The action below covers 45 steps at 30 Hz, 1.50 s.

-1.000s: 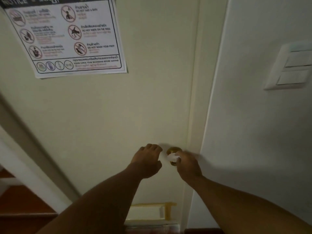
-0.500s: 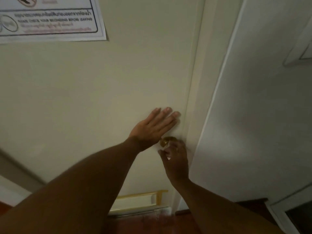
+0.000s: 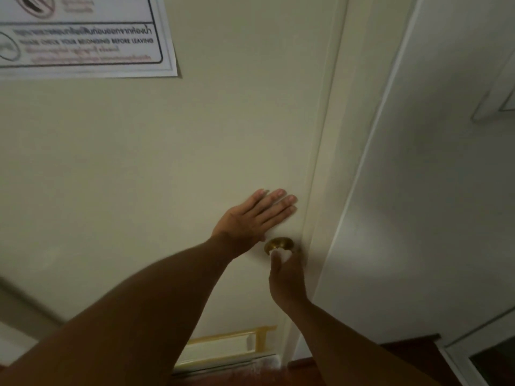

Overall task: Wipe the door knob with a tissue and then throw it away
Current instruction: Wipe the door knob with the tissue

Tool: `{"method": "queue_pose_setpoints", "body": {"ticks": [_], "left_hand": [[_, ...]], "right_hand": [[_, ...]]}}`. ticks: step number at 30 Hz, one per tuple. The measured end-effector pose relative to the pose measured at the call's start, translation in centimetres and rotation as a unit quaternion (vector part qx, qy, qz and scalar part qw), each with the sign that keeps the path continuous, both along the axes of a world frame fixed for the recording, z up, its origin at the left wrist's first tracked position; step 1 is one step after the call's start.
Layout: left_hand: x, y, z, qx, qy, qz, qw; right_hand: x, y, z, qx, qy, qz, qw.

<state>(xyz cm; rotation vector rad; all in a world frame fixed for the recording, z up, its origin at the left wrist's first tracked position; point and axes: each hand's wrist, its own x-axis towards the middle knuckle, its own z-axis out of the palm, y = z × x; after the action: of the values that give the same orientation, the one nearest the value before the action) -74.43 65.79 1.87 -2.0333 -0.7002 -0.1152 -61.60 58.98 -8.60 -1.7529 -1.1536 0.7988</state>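
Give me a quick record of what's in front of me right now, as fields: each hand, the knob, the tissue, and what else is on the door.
left hand: open, flat on the door just above the knob
right hand: at the knob from below, holding the tissue
door knob: brass, near the door's right edge, lower part covered
tissue: white, pressed to the knob
notice: paper sheet, upper left of the door
task stage: wiping; tissue not yet thrown away

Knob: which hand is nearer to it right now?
Right. The right hand is on the knob from below, pressing a tissue to it. The left hand lies flat on the door just above and left.
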Motion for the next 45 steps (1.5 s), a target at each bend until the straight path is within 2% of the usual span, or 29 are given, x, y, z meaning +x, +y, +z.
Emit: {"method": "queue_pose_setpoints", "body": {"ticks": [2,3,4,5,7,9,11,12,14,16,18,19,20,21,23,25,26,27,29,31,33,35,37,38,39,41,43,44,45], "left_hand": [[0.0,0.0,-0.1,0.006,0.003,0.001,1.000],[0.0,0.0,-0.1,0.010,0.004,0.001,1.000],[0.0,0.0,-0.1,0.015,0.004,0.001,1.000],[0.1,0.1,-0.1,0.018,0.004,-0.001,1.000],[0.1,0.1,-0.2,0.022,0.005,-0.002,1.000],[0.1,0.2,-0.3,0.026,0.003,-0.003,1.000],[0.1,0.2,-0.4,0.023,0.001,-0.005,1.000],[0.1,0.2,-0.3,0.022,0.003,-0.003,1.000],[0.1,0.2,-0.3,0.024,0.004,0.002,1.000],[0.1,0.1,-0.3,0.024,0.004,0.006,1.000],[0.1,0.1,-0.4,0.023,0.010,0.012,1.000],[0.1,0.1,-0.4,0.021,0.011,0.014,1.000],[0.1,0.1,-0.4,0.018,0.011,0.017,1.000],[0.1,0.1,-0.4,0.017,0.010,0.020,1.000],[0.1,0.0,-0.4,0.015,0.011,0.025,1.000],[0.1,-0.1,-0.4,0.013,0.015,0.027,0.999],[0.2,-0.1,-0.4,0.011,0.017,0.028,0.999],[0.2,-0.1,-0.4,0.010,0.017,0.028,0.999],[0.2,0.0,-0.5,0.012,0.015,0.027,0.999],[0.3,0.0,-0.6,0.018,0.013,0.025,0.999],[0.3,0.1,-0.6,0.029,0.011,0.019,0.999],[0.3,0.2,-0.7,0.037,0.012,0.016,0.999],[0.3,0.2,-0.7,0.037,0.011,0.016,0.999],[0.3,0.2,-0.7,0.037,0.012,0.018,0.999],[0.3,0.2,-0.7,0.036,0.013,0.020,0.999],[0.3,0.1,-0.8,0.028,0.015,0.025,0.999],[0.3,0.0,-0.8,0.016,0.015,0.034,0.999],[0.3,0.0,-0.8,0.013,0.014,0.041,0.999],[0.3,0.0,-0.8,0.012,0.013,0.046,0.999]], "right_hand": [[0.3,0.6,0.3,-0.080,0.197,-0.018,0.977],[0.5,0.6,0.6,-0.112,0.308,-0.017,0.945],[0.9,0.5,0.8,-0.131,0.376,-0.007,0.917],[1.2,0.4,1.1,-0.141,0.378,0.010,0.915],[1.7,0.6,1.1,-0.144,0.246,0.036,0.958],[1.4,1.0,0.9,-0.130,-0.008,0.063,0.989],[0.3,0.7,0.6,-0.103,-0.265,0.055,0.957],[-0.4,0.3,0.7,-0.095,-0.353,0.042,0.930],[-1.1,-0.5,1.1,-0.068,-0.401,0.021,0.913],[-0.9,-0.5,0.7,-0.049,-0.305,0.004,0.951],[0.1,0.0,0.4,-0.062,-0.102,0.011,0.993],[0.5,0.2,0.5,-0.080,0.020,0.012,0.997],[0.7,0.1,0.9,-0.106,0.147,0.010,0.983],[0.8,-0.2,1.5,-0.138,0.269,0.005,0.953],[1.5,-0.4,2.0,-0.187,0.476,0.007,0.859],[2.2,-0.6,2.5,-0.206,0.576,0.006,0.791],[2.5,-0.5,2.5,-0.209,0.583,0.017,0.785],[2.7,-0.5,2.7,-0.215,0.561,0.028,0.799],[2.8,-0.1,3.2,-0.237,0.450,0.049,0.859],[2.5,0.1,3.9,-0.241,0.298,0.067,0.921],[2.2,0.4,3.6,-0.214,0.122,0.082,0.966],[1.7,0.6,2.9,-0.180,-0.062,0.098,0.977],[1.1,0.1,2.6,-0.149,-0.252,0.083,0.953],[0.8,-0.1,2.6,-0.129,-0.320,0.072,0.936],[0.6,-0.2,2.5,-0.110,-0.333,0.064,0.934],[0.6,0.0,2.1,-0.107,-0.199,0.055,0.973],[1.0,0.1,1.9,-0.134,0.046,0.043,0.989],[1.3,-0.1,2.1,-0.159,0.184,0.029,0.970],[1.5,-0.4,2.3,-0.186,0.310,0.025,0.932]]}}
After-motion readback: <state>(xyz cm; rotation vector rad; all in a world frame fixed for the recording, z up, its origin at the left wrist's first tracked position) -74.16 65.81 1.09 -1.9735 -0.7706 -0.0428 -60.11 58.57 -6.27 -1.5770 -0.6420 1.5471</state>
